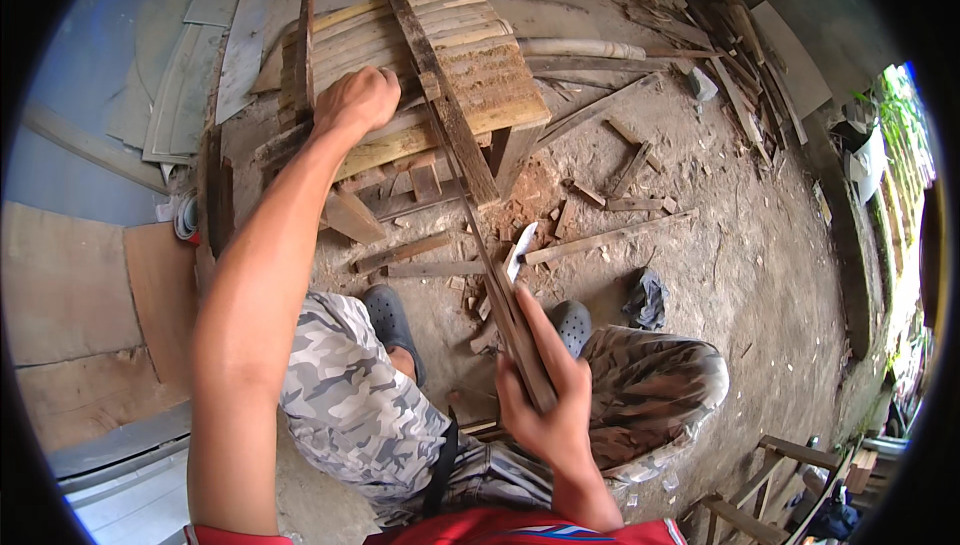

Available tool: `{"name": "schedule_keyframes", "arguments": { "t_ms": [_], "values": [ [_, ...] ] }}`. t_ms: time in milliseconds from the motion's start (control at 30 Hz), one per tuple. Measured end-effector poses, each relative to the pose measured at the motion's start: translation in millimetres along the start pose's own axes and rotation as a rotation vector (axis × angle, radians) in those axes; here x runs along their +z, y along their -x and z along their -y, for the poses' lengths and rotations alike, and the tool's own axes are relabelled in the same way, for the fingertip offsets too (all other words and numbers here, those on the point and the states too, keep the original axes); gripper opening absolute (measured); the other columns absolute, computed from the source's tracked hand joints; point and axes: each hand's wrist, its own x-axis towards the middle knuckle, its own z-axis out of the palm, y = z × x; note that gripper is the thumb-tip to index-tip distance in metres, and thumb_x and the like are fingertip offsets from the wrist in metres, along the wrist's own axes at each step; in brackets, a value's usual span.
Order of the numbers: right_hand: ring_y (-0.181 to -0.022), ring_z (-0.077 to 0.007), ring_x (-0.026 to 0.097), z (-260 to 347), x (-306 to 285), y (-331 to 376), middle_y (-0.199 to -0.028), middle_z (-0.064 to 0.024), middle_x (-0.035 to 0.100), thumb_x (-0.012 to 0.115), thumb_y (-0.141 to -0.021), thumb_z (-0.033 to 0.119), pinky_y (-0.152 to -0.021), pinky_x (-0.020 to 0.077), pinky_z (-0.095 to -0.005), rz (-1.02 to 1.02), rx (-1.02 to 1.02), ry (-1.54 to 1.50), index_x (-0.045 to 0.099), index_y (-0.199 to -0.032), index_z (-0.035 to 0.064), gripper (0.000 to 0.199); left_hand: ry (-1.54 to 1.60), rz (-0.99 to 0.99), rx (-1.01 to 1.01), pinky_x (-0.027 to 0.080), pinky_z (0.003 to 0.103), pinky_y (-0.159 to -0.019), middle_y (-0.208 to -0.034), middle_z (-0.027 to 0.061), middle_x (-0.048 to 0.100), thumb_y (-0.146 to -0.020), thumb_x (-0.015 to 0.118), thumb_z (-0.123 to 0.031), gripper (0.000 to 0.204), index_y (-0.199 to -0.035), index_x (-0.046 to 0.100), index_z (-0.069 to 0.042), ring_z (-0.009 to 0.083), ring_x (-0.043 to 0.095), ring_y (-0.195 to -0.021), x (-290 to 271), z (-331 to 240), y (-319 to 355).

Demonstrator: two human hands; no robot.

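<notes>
My right hand [550, 410] is wrapped round the brown wooden handle of a long, narrow tool [516, 330], which looks like a handsaw seen edge-on. Its index finger lies stretched along the side. The tool's thin far part runs up beside a dark wooden strip [455, 130] lying across a low slatted bench [490, 65]; whether they touch I cannot tell. My left hand [357, 100] is closed in a fist over the bench top, left of that strip. What its fingers hold, if anything, is hidden. Another dark strip [306, 40] stands out at the bench's left.
Wood offcuts [610, 230] and reddish sawdust [535, 190] litter the floor between bench and feet. A dark crumpled bag [648, 300] lies by my right shoe [572, 327]. Boards [195, 85] lean along the left wall; scrap timber [745, 85] is piled at the right.
</notes>
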Motion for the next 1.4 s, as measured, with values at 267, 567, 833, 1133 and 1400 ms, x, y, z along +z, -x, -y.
{"name": "schedule_keyframes", "arguments": {
  "t_ms": [267,567,833,1133,1400],
  "values": [
    [-0.102,-0.0223,0.071,19,13,-69,-0.118,-0.0233,0.069,0.060,-0.081,-0.001,-0.091,0.0515,-0.0325,-0.040,-0.081,0.033,0.052,-0.143,0.0027,0.062,-0.048,0.000,0.133,0.055,0.051,-0.086,-0.098,0.0260,0.071,-0.104,0.029,-0.038,0.061,-0.092,0.073,0.002,0.0455,0.069,-0.092,8,3,-14],
    [-0.099,-0.0347,0.072,12,0,-30,-0.115,-0.0256,0.069,0.060,-0.081,-0.002,-0.089,0.0535,-0.0352,0.022,-0.079,0.007,0.048,-0.145,-0.0003,0.064,0.008,0.073,-0.002,0.051,0.051,-0.095,-0.112,0.0291,0.068,-0.102,0.034,-0.040,0.057,-0.102,0.070,0.005,0.0442,0.066,-0.105,5,-1,-20],
    [-0.070,-0.0210,0.073,23,-54,83,-0.094,-0.0177,0.074,0.064,-0.079,-0.005,-0.068,0.0548,-0.0274,-0.022,0.024,0.144,0.052,-0.142,-0.0032,0.064,-0.047,0.166,-0.030,0.052,0.051,-0.094,-0.117,0.0246,0.068,-0.103,0.031,-0.051,0.064,-0.116,0.067,0.000,0.0398,0.067,-0.106,7,4,-25],
    [-0.064,-0.0197,0.073,-2,-52,83,-0.085,-0.0163,0.074,0.066,-0.078,-0.003,-0.063,0.0549,-0.0269,-0.155,-0.071,0.128,0.050,-0.144,-0.0016,0.068,-0.106,-0.072,0.342,0.055,0.050,-0.091,-0.108,0.0219,0.073,-0.087,0.051,-0.077,0.087,-0.140,0.057,-0.008,0.0361,0.071,-0.101,19,15,-9],
    [-0.069,-0.0222,0.075,-2,-39,66,-0.087,-0.0174,0.074,0.067,-0.079,-0.002,-0.065,0.0557,-0.0285,-0.084,-0.041,0.045,0.052,-0.143,0.0000,0.066,-0.118,-0.107,0.470,0.057,0.047,-0.089,-0.105,0.0199,0.074,-0.083,0.073,-0.046,0.066,-0.131,0.059,-0.003,0.0345,0.072,-0.097,20,14,-6]
  ]
}}
